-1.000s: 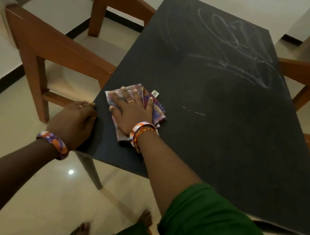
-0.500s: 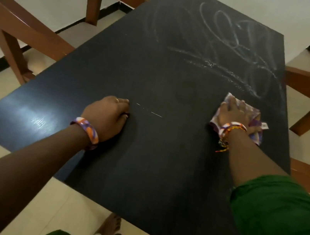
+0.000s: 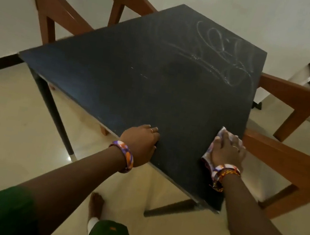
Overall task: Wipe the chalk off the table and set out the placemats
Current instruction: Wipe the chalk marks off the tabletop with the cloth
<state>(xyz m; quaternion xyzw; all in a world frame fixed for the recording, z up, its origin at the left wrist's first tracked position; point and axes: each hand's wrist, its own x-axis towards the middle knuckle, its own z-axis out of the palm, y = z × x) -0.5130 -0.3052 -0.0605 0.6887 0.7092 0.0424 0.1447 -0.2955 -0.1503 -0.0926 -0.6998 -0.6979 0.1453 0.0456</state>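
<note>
A black table (image 3: 134,85) fills the middle of the view. White chalk scribbles (image 3: 223,53) cover its far right part, and a short chalk dash (image 3: 139,73) lies near the middle. My right hand (image 3: 227,151) presses flat on a patterned cloth (image 3: 221,133) at the table's near right edge. My left hand (image 3: 142,142) rests on the near edge of the table, fingers curled, holding nothing. No placemats are in view.
A wooden chair (image 3: 69,12) stands at the far left of the table. Another wooden chair (image 3: 293,159) sits close on the right, beside the cloth. A pale tiled floor (image 3: 6,124) surrounds the table. My bare foot (image 3: 96,205) is below the near edge.
My right hand has swept the cloth from the left part of the table across to the right, then back to the near right edge. My left hand shifted along the near edge.
</note>
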